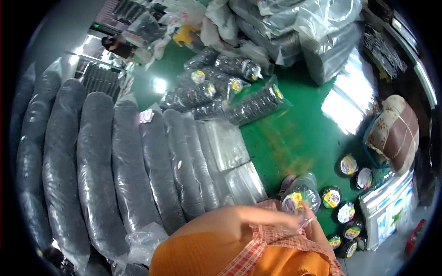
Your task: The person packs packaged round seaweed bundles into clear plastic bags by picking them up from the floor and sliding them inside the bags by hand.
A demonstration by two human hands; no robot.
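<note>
A packing workshop or warehouse floor: long plastic sacks of dark goods [129, 170] lie in rows, bagged bundles [221, 92] and labelled rolls [331, 198] cover the green floor [294, 138].

floor [294, 133]: bright green, rusty orange smear near the middle
long bags [129, 170]: clear film over dark grey-black contents
short bags [258, 103]: black under clear film, yellow-green round labels
rolls [331, 197]: black rims, yellow, green and white labels
held roll [301, 195]: black, multicoloured label, clear wrap
clothing [202, 253]: orange
apron [267, 239]: red-and-white check
cushion [396, 131]: cream with brown bands, floral print
flat packs [228, 145]: clear, silvery sheen
</note>
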